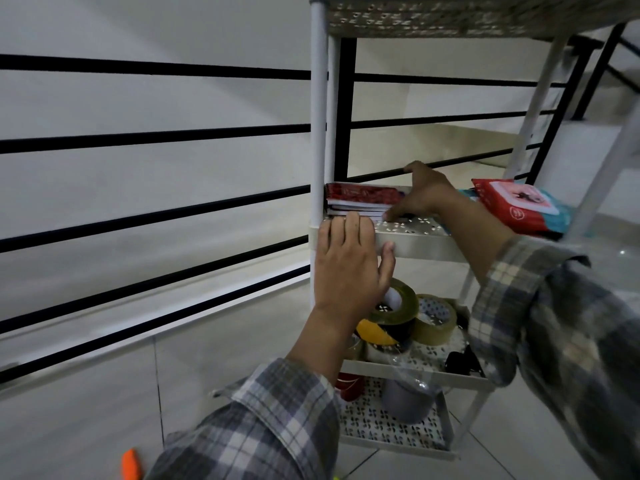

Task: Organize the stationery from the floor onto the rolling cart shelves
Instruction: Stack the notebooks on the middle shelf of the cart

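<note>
A person in a grey-and-white plaid shirt reaches with both hands into a white plastic rolling cart [415, 249] with perforated shelves, standing on a pale tiled floor [86, 403] beside a black horizontal-bar railing [156, 69]. The left hand [349, 268] lies flat against the front rim of the second shelf, its fingers [346, 230] extended and held together, gripping nothing. The right hand [427, 195] rests on that shelf against the end of a small stack of spiral-bound notebooks with red patterned covers [362, 199], thumb low and fingers spread; whether it clamps the stack cannot be told. On the same shelf, to the right, lies a red-and-blue soft packet [519, 207], apart from the notebooks. The shelf below holds several rolls of tape crowded together: an olive-brown roll [403, 303], a yellow-and-black striped roll [375, 332] and a clear tan roll [436, 320], with black binder clips [462, 362] near the front right corner. The bottom shelf carries a grey roll [408, 401] and a red object [349, 386], partly hidden. An orange object [131, 464] lies on the floor at lower left.
</note>
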